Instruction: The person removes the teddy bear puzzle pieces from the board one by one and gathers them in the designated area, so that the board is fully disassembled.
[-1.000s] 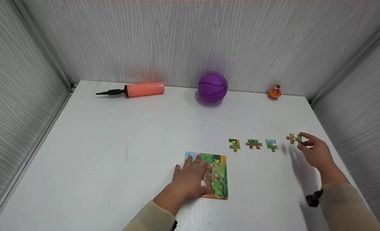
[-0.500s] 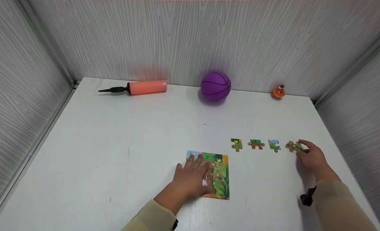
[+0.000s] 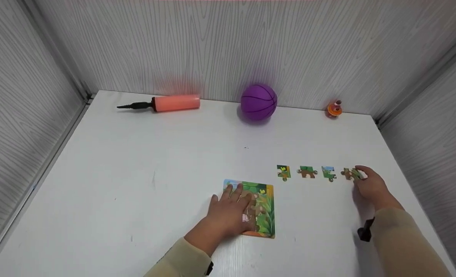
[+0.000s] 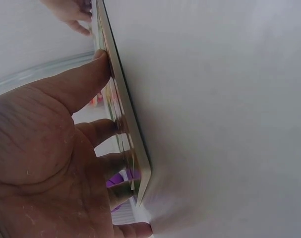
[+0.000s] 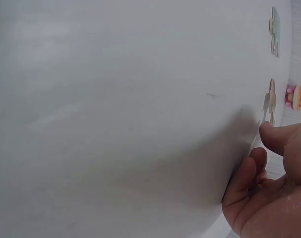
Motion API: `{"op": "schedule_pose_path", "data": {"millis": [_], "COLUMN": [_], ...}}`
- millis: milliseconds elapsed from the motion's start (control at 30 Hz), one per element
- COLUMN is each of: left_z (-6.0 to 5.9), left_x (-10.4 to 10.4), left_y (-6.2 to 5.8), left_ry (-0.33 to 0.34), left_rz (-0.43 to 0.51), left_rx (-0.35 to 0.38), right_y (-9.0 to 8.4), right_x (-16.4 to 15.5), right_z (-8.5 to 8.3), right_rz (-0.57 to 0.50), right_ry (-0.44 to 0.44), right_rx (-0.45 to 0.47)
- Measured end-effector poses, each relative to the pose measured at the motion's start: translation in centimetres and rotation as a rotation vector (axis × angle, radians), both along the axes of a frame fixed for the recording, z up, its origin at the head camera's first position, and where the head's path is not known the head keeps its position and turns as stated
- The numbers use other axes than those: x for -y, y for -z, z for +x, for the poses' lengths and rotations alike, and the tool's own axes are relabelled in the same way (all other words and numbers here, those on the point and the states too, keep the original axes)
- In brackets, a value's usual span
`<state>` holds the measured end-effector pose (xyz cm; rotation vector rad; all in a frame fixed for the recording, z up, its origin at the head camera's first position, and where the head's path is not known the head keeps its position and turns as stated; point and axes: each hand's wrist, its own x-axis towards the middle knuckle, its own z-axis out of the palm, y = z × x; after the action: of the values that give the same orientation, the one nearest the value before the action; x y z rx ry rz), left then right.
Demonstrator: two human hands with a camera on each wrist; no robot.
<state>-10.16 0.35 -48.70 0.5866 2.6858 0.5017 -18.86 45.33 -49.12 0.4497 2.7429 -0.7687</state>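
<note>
My left hand [image 3: 229, 215] lies spread on a jigsaw puzzle board [image 3: 266, 211], covering its left part. In the left wrist view, the fingertips touch the top of the board [image 4: 128, 109] and the thumb lies at its edge. My right hand [image 3: 372, 186] pinches the right edge of a brown and green puzzle piece [image 3: 349, 174], down at the table surface. In the right wrist view, the thumb and fingers of the right hand [image 5: 269, 183] are at the piece [image 5: 272, 99], seen edge-on. Three loose pieces lie to its left: a yellow-green one [image 3: 284, 172], a brown-green one [image 3: 307, 172] and a blue-green one [image 3: 329, 173].
Along the back of the white table [image 3: 135, 165] lie an orange hand pump [image 3: 177, 103] with a black nozzle, a purple ball [image 3: 258, 102] and a small orange and pink toy figure [image 3: 334, 109]. Grey wood-grain panels [image 3: 212, 46] stand at the back and both sides.
My right hand has lowered the puzzle piece from above the table to its surface, at the right end of the row. The left hand stays on the board. The head view has shifted slightly.
</note>
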Motion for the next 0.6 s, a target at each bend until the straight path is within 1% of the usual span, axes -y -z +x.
{"op": "schedule_pose_path", "data": {"millis": [133,233,367,467,600], "left_z": [-0.02,-0.06,-0.11,0.00,0.15], "left_x": [-0.12,-0.04,0.08,0.05,-0.11], "left_y": [-0.03,-0.02,0.02,-0.02,-0.01], "left_ry": [-0.001,0.001,-0.002,-0.007,-0.025], "left_rz": [0.003,-0.011,-0.012,-0.001,0.009], "left_rx": [0.008,0.004,-0.002,-0.001,-0.016], "right_y": [-0.24,-0.48,-0.50,-0.48,-0.96], "right_x": [-0.03,0.07,0.23,0.13,0.68], "right_z": [-0.07,-0.07,-0.06,0.01,0.18], "right_rz": [0.028,0.024,0.000,-0.028,-0.078], "right_ry": [-0.006,0.003,0.020,0.015,0.029], "right_rx": [0.007,0.009,0.010,0.011,0.026]}}
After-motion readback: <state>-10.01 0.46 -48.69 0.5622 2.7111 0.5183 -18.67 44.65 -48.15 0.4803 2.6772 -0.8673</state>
